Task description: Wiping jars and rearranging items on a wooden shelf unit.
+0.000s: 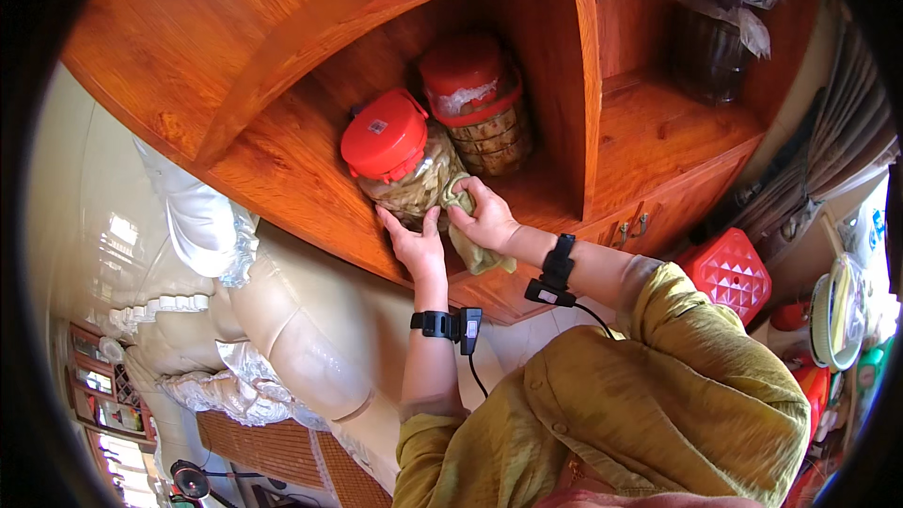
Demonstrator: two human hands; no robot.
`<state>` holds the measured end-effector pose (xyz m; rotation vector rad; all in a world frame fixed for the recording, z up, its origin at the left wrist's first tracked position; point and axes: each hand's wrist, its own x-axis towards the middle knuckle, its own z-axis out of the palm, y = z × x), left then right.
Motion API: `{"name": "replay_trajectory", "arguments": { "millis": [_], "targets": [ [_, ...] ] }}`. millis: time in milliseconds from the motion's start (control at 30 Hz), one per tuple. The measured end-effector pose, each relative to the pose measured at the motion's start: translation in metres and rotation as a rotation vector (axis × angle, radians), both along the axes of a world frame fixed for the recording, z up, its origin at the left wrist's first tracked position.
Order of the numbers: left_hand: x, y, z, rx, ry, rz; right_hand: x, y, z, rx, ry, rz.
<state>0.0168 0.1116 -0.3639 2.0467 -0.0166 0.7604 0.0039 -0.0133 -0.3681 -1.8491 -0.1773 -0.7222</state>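
Observation:
A clear jar (416, 187) of pale sliced contents, with a bright red lid (386, 134), is on the wooden cabinet shelf before me. My left hand (417, 245) is against the jar's lower near side, thumb and fingers spread around it. In my right hand (487, 216) is a bunched greenish cloth (474, 250), pressed to the jar's right side. Part of the cloth hangs below that hand. Behind and to the right is a second jar (490, 137) with a darker red lid and brownish contents. My hands and the cloth hide the first jar's base.
A wooden divider (587, 92) separates this compartment from one on the right holding a dark jar (712, 56) with plastic over its top. Door handles (633, 228) project below. A red plastic stool (730, 275) is at right, a pale leather sofa (296, 324) at left.

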Motion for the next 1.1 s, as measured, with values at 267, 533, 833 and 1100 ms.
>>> {"name": "replay_trajectory", "arguments": {
  "millis": [267,533,833,1100],
  "targets": [
    [-0.003,-0.003,0.002,0.046,0.010,-0.010,0.010,-0.062,0.030,0.401,0.177,0.085],
    [-0.008,-0.005,0.006,0.044,0.107,0.000,0.024,-0.064,0.091,1.087,0.358,0.404],
    [-0.014,-0.004,0.018,0.042,0.141,0.008,0.021,-0.061,0.086,0.868,0.260,0.320],
    [-0.006,0.000,0.004,0.116,-0.012,0.023,-0.033,-0.059,0.028,0.307,0.531,0.325]
  ]
}}
